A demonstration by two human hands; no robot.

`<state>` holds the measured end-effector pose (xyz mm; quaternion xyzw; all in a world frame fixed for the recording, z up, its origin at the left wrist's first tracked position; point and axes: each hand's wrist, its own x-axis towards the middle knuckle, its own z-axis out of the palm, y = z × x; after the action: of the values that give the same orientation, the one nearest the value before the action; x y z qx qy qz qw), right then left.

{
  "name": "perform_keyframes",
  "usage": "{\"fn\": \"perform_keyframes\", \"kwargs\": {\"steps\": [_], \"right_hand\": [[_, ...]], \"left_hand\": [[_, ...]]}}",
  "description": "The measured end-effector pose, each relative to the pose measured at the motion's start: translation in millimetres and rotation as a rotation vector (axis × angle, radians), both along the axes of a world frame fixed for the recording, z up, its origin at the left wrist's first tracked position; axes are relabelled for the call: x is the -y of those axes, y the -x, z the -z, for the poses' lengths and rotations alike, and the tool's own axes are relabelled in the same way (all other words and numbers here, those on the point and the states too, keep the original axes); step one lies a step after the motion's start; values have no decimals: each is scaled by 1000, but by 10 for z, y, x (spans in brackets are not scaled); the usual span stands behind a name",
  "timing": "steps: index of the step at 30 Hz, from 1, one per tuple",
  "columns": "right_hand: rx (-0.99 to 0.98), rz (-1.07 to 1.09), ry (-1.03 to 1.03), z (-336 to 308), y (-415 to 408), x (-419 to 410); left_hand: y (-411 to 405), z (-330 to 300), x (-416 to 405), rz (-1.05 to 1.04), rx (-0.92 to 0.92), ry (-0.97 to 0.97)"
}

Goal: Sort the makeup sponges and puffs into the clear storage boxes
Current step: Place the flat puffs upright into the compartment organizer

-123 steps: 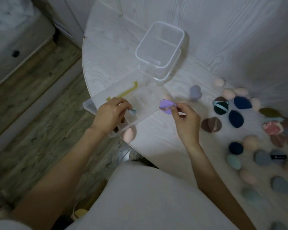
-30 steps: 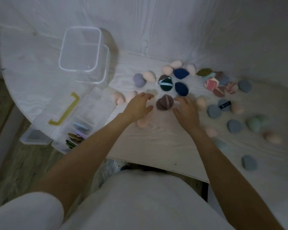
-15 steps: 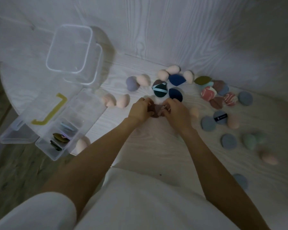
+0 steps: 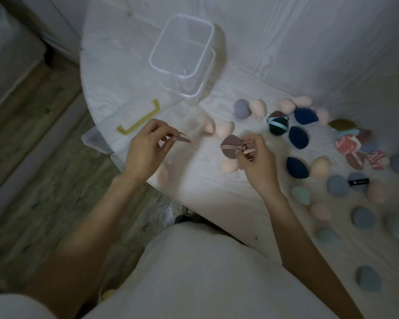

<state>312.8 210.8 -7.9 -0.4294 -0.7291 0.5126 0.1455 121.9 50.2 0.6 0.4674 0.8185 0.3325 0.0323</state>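
A thin brown puff (image 4: pixel 181 137) is pinched edge-on between the fingertips of the left hand (image 4: pixel 145 149), above the divided clear box (image 4: pixel 136 120) at the table's near-left edge. A mauve puff (image 4: pixel 231 147), apparently one of a small stack, is gripped by its strap in the right hand (image 4: pixel 255 161). Both puffs are judged light, soft and easily creased, so they are best taken by the rim or strap.

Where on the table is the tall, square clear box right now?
In the head view, the tall clear box stands toward the table's far left, beyond the flat organiser with the yellow handle and left of the scattered sponges, out past the left hand.
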Motion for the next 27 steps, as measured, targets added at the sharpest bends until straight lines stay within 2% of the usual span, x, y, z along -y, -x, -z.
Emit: {"fn": "perform_keyframes", "kwargs": {"steps": [5,12,15,19,22,27], "right_hand": [[-49,-50,50,-25,359,379],[-49,55,54,-75,594,513],[-90,86,112,-66,741,525],[-165,148,136,-49,1018,558],[-82,65,-25,27,1222,623],[193,-185,-590,280,1421,762]], "left_hand": [[395,124,194,10,-2,62],[672,263,-106,309,-54,433],[711,384,-59,376,-147,471],[757,484,100,416,-277,413],[800,531,174,445,-240,364],[790,573,235,420,-170,281]]}}
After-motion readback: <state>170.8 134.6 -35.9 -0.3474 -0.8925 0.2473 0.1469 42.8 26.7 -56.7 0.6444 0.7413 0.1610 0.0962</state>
